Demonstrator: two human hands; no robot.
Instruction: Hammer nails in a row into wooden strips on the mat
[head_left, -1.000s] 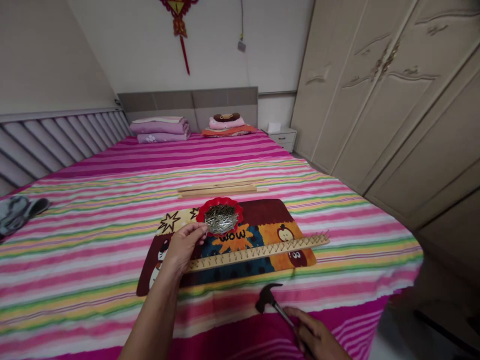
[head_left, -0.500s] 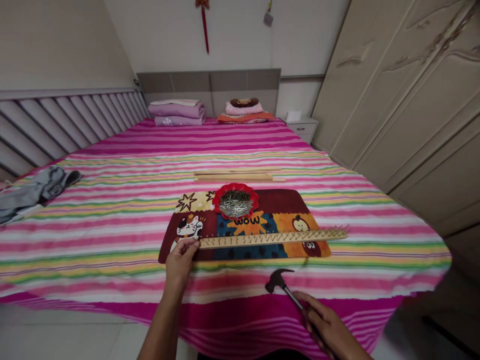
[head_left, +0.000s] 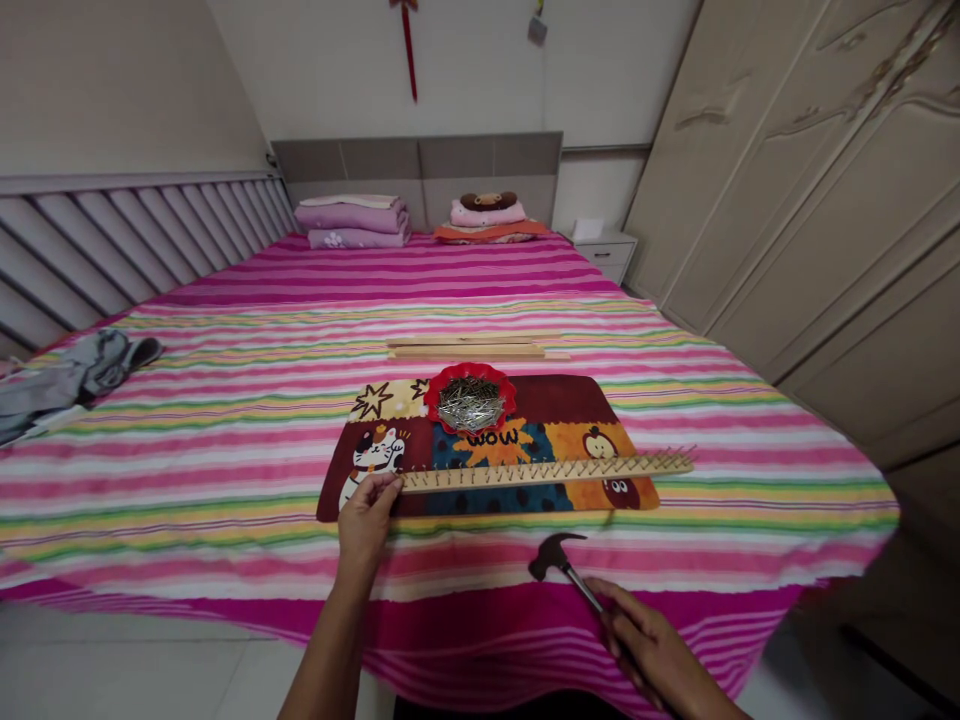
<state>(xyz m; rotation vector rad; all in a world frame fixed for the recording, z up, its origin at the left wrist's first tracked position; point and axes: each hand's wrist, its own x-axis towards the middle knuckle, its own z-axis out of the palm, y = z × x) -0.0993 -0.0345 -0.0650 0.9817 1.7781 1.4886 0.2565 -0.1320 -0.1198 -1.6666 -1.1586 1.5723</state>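
A long wooden strip [head_left: 487, 477] set with rows of upright and slanted nails lies across a patterned mat [head_left: 487, 503]. My left hand [head_left: 367, 510] is closed on its left end, thumb and fingers together; whether a nail is also between the fingertips is too small to tell. Low on the right, my right hand [head_left: 645, 645] grips a claw hammer [head_left: 556, 558] by its handle, the dark head pointing up and left, apart from the strip. Behind the strip, a red scalloped bowl [head_left: 431, 401] full of loose nails sits on the mat's far edge.
Several bare wooden strips [head_left: 469, 351] lie beyond the bowl on the striped bedsheet [head_left: 247, 450]. Grey clothing [head_left: 90, 370] is at the bed's left side. Folded bedding [head_left: 356, 222] is stacked by the headboard [head_left: 382, 155]. A wardrobe [head_left: 810, 200] stands to the right.
My left hand and forearm have shifted very slightly right, still at the strip's end. The hammer and right hand are nearly unchanged.
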